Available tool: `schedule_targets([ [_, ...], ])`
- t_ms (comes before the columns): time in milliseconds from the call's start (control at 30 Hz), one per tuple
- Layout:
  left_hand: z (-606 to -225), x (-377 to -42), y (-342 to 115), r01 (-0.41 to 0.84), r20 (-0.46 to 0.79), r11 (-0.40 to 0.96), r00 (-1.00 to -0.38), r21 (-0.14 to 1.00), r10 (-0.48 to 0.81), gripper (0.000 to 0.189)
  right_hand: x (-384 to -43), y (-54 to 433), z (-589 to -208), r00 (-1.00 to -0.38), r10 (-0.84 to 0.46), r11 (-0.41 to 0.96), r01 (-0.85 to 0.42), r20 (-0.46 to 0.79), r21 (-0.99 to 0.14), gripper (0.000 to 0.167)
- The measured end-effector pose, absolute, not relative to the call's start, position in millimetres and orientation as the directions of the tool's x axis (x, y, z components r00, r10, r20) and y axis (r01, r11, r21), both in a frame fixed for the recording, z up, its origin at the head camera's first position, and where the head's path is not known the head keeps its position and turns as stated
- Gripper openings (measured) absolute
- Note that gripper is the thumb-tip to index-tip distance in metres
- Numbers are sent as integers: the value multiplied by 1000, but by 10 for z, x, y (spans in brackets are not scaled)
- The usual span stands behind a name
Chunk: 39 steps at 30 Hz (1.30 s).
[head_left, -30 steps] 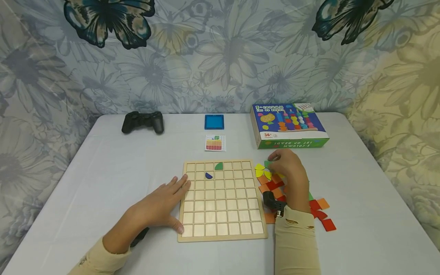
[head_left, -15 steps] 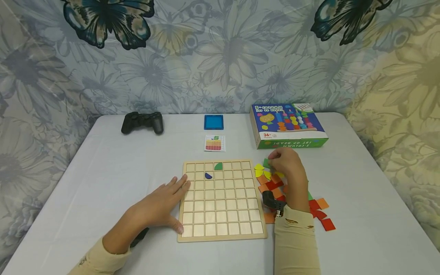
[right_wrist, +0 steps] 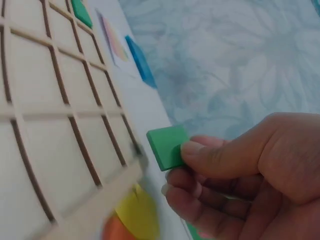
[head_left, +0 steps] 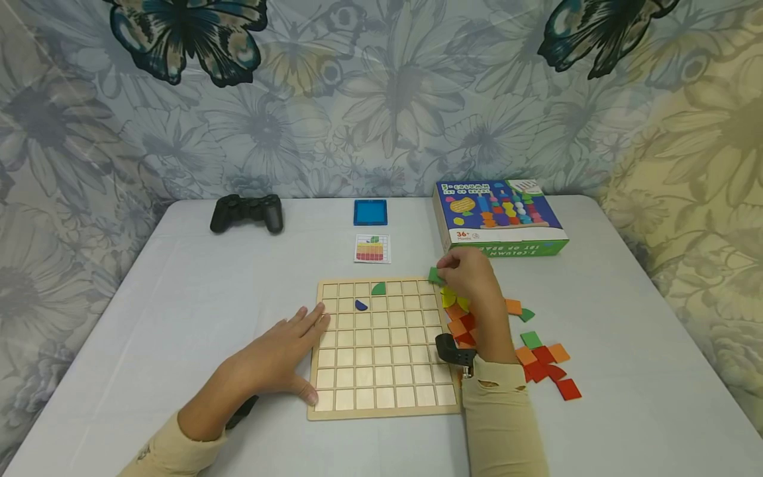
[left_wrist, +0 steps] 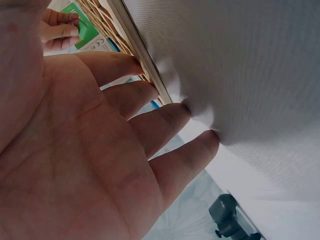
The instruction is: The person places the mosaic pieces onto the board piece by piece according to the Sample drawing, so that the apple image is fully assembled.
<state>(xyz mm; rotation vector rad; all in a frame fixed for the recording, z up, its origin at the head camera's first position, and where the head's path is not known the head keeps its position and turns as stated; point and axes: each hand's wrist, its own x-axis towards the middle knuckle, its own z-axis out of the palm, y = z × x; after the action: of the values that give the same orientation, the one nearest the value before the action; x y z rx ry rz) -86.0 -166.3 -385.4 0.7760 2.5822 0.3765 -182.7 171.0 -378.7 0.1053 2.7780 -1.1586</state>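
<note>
My right hand [head_left: 471, 273] pinches a green square tile [right_wrist: 167, 146] between thumb and fingers, at the far right corner of the wooden grid board [head_left: 384, 358]. My left hand [head_left: 274, 354] rests with spread fingers along the board's left edge; in the left wrist view its fingertips [left_wrist: 212, 137] touch the white cloth and the board's side. On the board lie a green quarter-round tile [head_left: 379, 289] in the top row and a dark blue half-round tile [head_left: 361, 305] in the second row.
Loose yellow tiles [head_left: 448, 299], orange and red tiles [head_left: 544, 354] and a green tile [head_left: 530, 340] lie right of the board. Behind it are a pattern card [head_left: 372, 248], a blue tray [head_left: 371, 212], a game controller [head_left: 247, 213] and a toy box [head_left: 501, 215].
My right hand has lifted the green square tile from the pile and moved left with it to the board's far right corner. The left hand has stayed in place.
</note>
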Motion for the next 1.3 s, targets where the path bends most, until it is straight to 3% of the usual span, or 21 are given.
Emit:
schedule_targets([
  [433, -3871, -866, -1682, 473, -285, 801, -762, 367, 581, 127, -1838, 1084, -3840, -982, -157, 727, -44, -103, -685, 5],
  [800, -3889, -865, -1693, 470, -291, 805, -763, 362, 577, 128, -1842, 996, -3861, -976, -167, 798, -52, -137, -600, 11],
  [1167, -3896, -849, -1699, 462, -299, 806, -762, 370, 575, 128, -1659, 1331, -3742, -955, -258, 761, -106, -147, -640, 7],
  [1300, -3892, -841, -1714, 464, -302, 808, -762, 364, 574, 128, -1567, 1721, -3673, -960, -211, 816, -71, -182, -573, 6],
])
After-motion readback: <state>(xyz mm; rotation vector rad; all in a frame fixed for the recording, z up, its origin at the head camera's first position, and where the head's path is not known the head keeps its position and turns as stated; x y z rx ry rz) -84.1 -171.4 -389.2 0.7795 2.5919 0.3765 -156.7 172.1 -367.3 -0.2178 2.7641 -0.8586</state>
